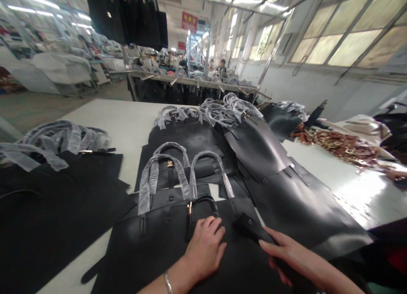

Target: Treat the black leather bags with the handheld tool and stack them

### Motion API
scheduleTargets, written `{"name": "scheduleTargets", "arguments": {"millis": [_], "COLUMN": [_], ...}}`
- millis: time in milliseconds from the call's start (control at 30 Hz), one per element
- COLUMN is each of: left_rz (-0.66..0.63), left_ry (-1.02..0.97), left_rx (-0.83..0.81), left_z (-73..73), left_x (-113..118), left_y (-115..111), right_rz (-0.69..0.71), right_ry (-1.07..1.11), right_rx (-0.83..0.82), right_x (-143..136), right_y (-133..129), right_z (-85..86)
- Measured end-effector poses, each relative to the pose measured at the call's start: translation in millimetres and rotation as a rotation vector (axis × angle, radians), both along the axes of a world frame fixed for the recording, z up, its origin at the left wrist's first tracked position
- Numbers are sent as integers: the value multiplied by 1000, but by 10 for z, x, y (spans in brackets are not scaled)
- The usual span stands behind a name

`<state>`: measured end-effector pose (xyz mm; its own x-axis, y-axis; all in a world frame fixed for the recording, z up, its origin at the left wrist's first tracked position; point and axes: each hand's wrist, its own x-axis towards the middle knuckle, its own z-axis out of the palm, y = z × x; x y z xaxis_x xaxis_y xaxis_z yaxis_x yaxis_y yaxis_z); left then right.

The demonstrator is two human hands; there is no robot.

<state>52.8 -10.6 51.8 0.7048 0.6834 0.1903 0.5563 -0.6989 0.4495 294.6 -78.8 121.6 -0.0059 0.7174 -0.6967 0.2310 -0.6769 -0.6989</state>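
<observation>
A black leather bag panel (152, 239) with plastic-wrapped handles (148, 188) lies flat before me. My left hand (206, 245) rests on it, its fingers curled at the end of a thin looped black strap (203, 198) with a gold clasp. What lies under the fingertips is partly hidden. To its right, my right hand (282, 253) is closed round a wide black leather strap (248, 226), which has a small round stud or hole near its far end. The strap slants over the panel's right side, slightly blurred.
Stacked black bag panels lie at the left (63, 200), behind (181, 141) and at the right (299, 200). A pile of brown straps with gold fittings (343, 145) is on the white table (111, 116). Beyond stands a metal rack (197, 82); black bags (127, 22) hang overhead.
</observation>
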Motion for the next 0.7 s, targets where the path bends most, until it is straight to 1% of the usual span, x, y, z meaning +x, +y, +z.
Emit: {"name": "scheduleTargets", "arguments": {"millis": [67,167,300,400,467,533,600,700], "left_rz": [-12,-8,-7,-9,2,26,47,44], "left_ry": [-3,-3,-12,-20,-24,-18,-6,6], "left_rx": [-7,-17,0,30,60,85,103,123], "left_z": [9,14,-14,-61,-93,-121,-145,-170], "left_x": [-1,13,21,0,-22,-40,-48,-46], "left_y": [5,8,-2,-33,-63,-91,-108,-111], "right_rz": [-6,2,37,-15,-51,-37,23,125], "right_ry": [13,23,-55,-143,-168,-138,-75,8], "right_rx": [-32,-12,126,256,311,286,184,52], "right_x": [36,-30,-227,-300,-300,-289,-294,-361], "right_y": [-34,60,335,468,480,448,408,410], "right_z": [21,19,-48,-57,-11,56,104,100]}}
